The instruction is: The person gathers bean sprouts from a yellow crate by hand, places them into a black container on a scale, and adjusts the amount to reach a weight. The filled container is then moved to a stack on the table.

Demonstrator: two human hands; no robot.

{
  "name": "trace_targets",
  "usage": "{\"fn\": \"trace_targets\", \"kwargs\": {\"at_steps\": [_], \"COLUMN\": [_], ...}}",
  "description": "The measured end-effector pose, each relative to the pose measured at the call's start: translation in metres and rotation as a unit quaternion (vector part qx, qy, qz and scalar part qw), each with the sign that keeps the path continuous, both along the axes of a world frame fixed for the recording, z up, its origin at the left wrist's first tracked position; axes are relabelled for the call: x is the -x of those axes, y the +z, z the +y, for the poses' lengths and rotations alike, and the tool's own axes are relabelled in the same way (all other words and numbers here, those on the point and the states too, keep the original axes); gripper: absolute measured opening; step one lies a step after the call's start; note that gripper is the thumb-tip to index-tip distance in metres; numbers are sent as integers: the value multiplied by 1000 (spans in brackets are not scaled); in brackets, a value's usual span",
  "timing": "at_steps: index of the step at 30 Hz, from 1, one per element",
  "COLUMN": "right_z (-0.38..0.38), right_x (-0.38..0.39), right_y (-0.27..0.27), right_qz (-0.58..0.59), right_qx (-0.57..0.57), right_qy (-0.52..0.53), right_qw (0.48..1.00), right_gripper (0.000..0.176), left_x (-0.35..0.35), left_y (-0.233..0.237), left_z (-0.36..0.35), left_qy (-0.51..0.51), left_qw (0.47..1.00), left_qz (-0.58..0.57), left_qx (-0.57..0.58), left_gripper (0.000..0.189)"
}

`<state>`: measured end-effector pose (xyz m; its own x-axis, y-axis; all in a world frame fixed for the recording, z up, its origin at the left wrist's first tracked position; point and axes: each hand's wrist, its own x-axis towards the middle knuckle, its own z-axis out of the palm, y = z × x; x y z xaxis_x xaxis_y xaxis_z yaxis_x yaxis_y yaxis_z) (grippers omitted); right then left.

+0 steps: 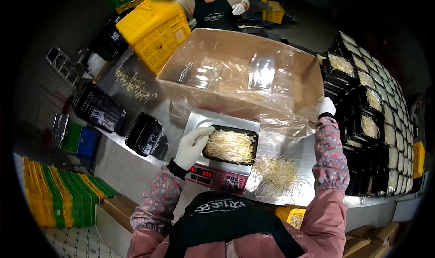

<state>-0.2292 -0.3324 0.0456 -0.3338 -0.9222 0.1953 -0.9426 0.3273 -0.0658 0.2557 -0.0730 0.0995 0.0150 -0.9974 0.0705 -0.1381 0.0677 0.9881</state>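
While the black tray [255, 145] rests on the platform of the weighing scale [200, 118], the left grip [192, 145], in a white glove, is positioned at the tray's left rim. Its fingers are loosely bent at the rim; whether they pinch it cannot be told. The tray is filled with pale sprouts [230, 145], laid mostly lengthwise. The scale's display [204, 173], with red digits lit, faces the wearer, beside the keypad [232, 181].

The right grip [325, 107], also gloved, is located at the right end of the cardboard box [226, 40]. Its fingers are curled in; whether they grasp the box edge or the plastic liner [213, 97] cannot be told. The liner covers the box interior and hangs over the near side.

A loose sprout pile [277, 174] lies on the metal counter [308, 156], just right of the scale. Left of the scale are two further trays: a near tray [144, 133] and a far tray [99, 107]. Sprout scraps [133, 83] are scattered below a yellow crate [158, 36]. Stacked filled trays [371, 104] occupy the right side. Beyond the box is a co-worker [213, 13] in a dark apron.
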Motion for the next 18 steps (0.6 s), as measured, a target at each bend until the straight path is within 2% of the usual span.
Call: {"fn": "trace_targets", "kwargs": {"at_steps": [2,4,6,8,11,12,15,18], "right_z": [12,26,20,22,21,22,33,29], "right_x": [-1,-22,-10,3,11,9,-6,4], "right_y": [7,30,21,17,16,20,50,63], "right_qz": [5,65,48,1,-44,-26,-57,-139], "right_qx": [32,0,-5,16,28,14,19,94], "right_qy": [39,18,19,38,40,28,-6,59], "right_qw": [999,998,999,999,998,999,998,984], "right_gripper": [18,33,31,36,29,26,24,32], "left_x": [7,7,-3,-18,-45,-48,-51,-63], "left_y": [4,3,12,21,-6,-6,-21,-45], "left_z": [-4,-8,-9,-8,-3,4,24,30], "left_qy": [-13,-15,18,64,109,108,117,133], "left_qw": [1000,992,994,993,991,989,990,986], "left_qz": [-24,-92,-92,-80,-64,-98,-77,99], "left_qx": [15,91,63,65,41,35,2,2], "left_gripper": [30,29,28,27,29,30,32,33]}}
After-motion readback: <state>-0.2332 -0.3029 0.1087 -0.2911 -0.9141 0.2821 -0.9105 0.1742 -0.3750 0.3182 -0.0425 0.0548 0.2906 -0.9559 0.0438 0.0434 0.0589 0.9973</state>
